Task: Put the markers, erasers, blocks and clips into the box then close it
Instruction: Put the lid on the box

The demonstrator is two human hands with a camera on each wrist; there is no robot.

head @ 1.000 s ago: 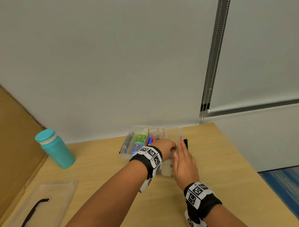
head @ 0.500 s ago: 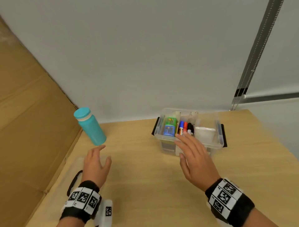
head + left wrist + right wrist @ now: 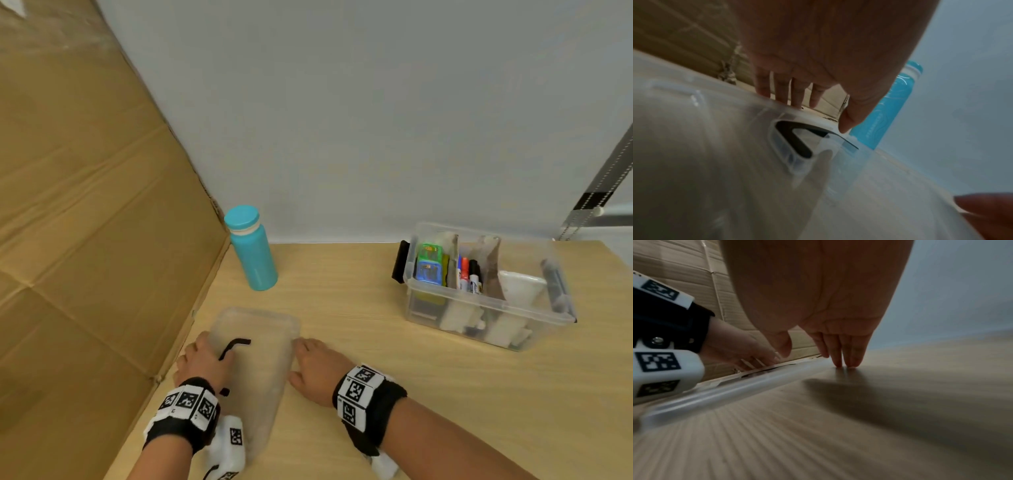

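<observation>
Cardboard panel [image 3: 85, 240] is standing along the left edge of the wooden surface [image 3: 342, 301]. Left hand [image 3: 202, 363] is resting at the left long edge of the clear lid [image 3: 260, 346], fingers nearly straight and spread, tips at the rim in the left wrist view; no closed grip is showing. The lid is lying flat, its black handle [image 3: 234, 346] partly under that hand. A teal bottle [image 3: 251, 248] is standing upright behind the lid, near the wall. Right hand [image 3: 315, 366] is lying at the lid's right edge, fingers extended, tips touching the surface just beside the rim in the right wrist view. Well apart to the right, the clear box [image 3: 486, 287] is sitting open, with markers [image 3: 467, 275] upright in a middle compartment and green and blue items [image 3: 428, 263] at the left end; other contents are too indistinct to name.

Judgement: loading appears finished and lid retrieval is in hand. The next move calls for both hands gripping the lid edges, lifting it, carrying it right and seating it squarely on the box.
</observation>
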